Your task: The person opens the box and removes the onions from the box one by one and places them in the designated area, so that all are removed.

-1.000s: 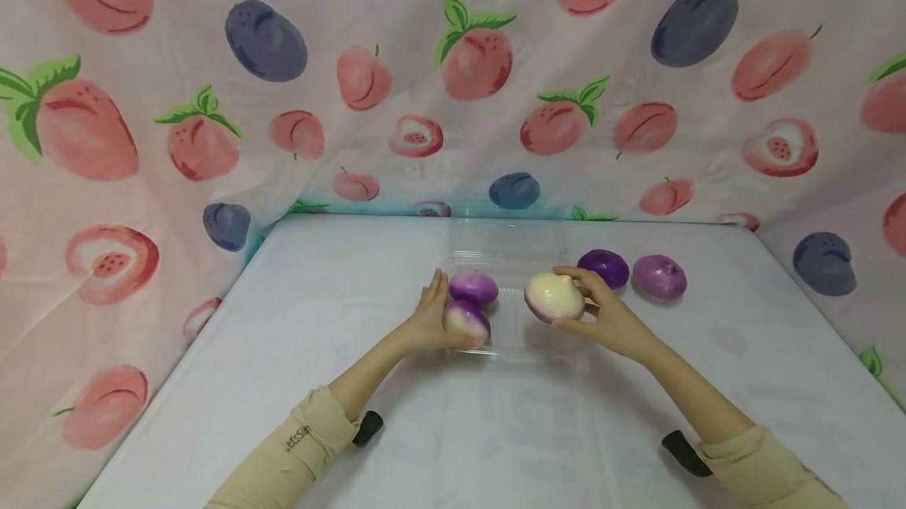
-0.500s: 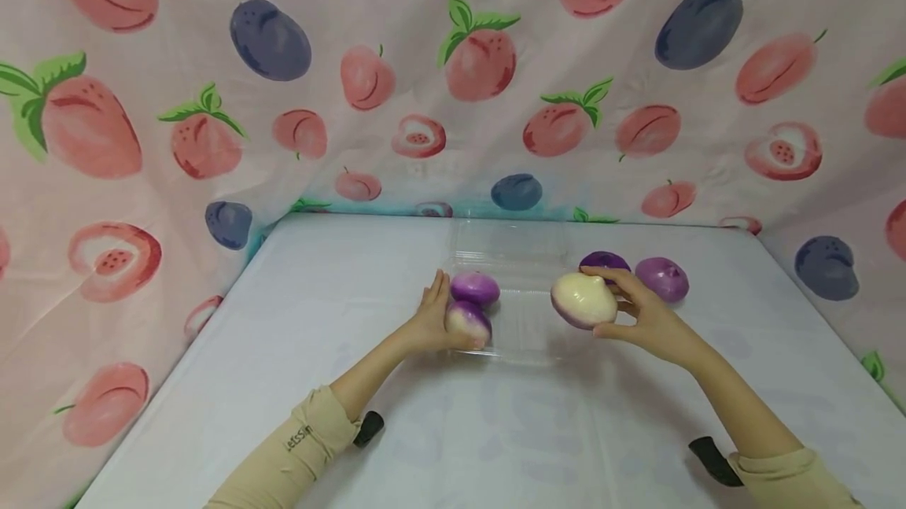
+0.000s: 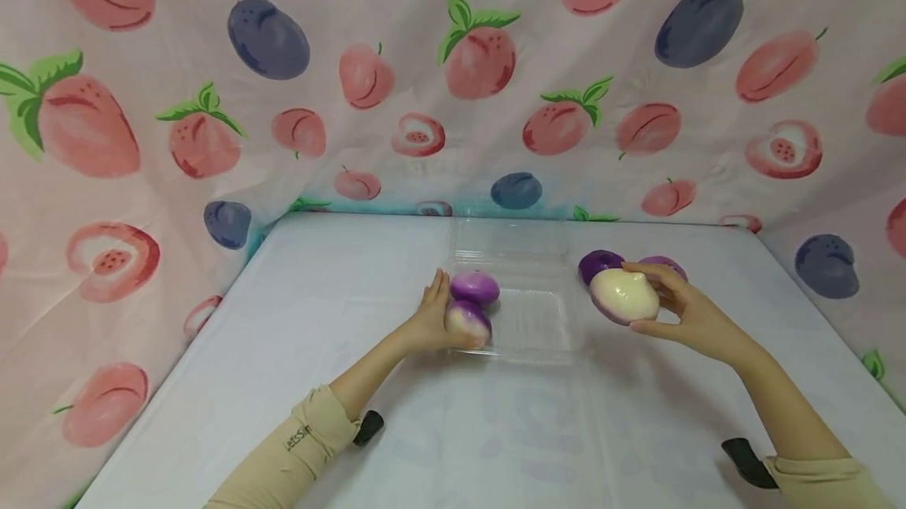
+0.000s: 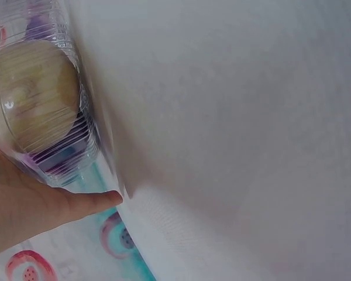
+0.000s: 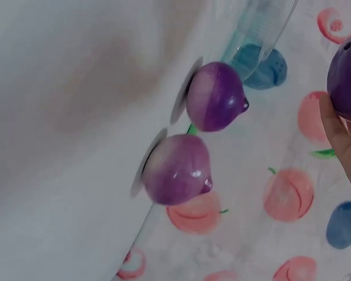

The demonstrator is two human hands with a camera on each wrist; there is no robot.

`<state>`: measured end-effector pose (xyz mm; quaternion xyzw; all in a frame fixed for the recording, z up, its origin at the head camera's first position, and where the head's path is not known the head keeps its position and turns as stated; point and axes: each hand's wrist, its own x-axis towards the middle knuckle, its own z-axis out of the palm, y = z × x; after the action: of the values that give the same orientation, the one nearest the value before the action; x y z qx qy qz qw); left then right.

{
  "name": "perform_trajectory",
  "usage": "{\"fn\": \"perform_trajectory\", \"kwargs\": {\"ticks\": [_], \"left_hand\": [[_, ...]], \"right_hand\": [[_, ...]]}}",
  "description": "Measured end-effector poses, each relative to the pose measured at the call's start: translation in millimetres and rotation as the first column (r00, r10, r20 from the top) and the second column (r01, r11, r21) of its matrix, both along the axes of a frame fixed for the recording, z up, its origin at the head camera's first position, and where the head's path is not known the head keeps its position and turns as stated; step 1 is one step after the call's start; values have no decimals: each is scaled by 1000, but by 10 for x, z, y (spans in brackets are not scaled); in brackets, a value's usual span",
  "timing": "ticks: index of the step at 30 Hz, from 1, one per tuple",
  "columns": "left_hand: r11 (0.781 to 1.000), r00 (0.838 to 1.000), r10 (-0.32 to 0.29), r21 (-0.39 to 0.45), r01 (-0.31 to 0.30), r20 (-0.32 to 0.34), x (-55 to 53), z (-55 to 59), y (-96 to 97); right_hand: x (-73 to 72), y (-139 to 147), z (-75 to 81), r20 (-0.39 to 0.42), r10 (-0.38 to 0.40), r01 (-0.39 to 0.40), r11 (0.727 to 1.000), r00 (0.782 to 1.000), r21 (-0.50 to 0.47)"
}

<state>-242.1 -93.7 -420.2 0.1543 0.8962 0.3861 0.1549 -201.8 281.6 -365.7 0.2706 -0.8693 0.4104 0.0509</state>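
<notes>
My right hand (image 3: 690,312) grips an onion (image 3: 624,296), cream on top with a purple underside, between thumb and fingers. It is held up right of a clear plastic clamshell box (image 3: 531,320), overlapping two onions behind. In the right wrist view the held onion (image 5: 348,79) appears at the right edge. My left hand (image 3: 428,320) rests against the box's left side, fingers straight and thumb by the front rim. Inside the box's left part are a purple onion (image 3: 474,287) and a purple-and-cream onion (image 3: 468,322). The left wrist view has this hand (image 4: 41,205) beside the ribbed wall.
Behind the held onion, a dark purple onion (image 3: 598,263) and a lighter purple onion (image 5: 178,170) sit on the white table (image 3: 340,281). The raised box lid (image 3: 510,240) leans back. A fruit-patterned cloth (image 3: 474,155) hangs behind the table.
My right hand has carried the held onion rightward, from over the box to in front of the two table onions. My left hand and the onions in the box stay put.
</notes>
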Motion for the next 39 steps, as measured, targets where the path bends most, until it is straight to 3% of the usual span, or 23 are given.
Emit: {"fn": "perform_trajectory", "kwargs": {"ticks": [6,19,33,39], "left_hand": [[1000,1000,-7,-7,7,-8,-1,-3,-7],[999,1000,-4,-35,4,-18,-5,-13,-11],[1000,1000,0,13,0,-18,-10,-34,-27],[1000,1000,-3,0,3,-14,-29,-44,-17]], "right_hand": [[-16,189,-47,15,-119,119,993,993,7],[-105,617,-235,99,-316,321,946,944,-48],[-227,876,-221,147,-500,489,866,853,103],[-311,967,-213,114,-542,525,838,833,148]]}}
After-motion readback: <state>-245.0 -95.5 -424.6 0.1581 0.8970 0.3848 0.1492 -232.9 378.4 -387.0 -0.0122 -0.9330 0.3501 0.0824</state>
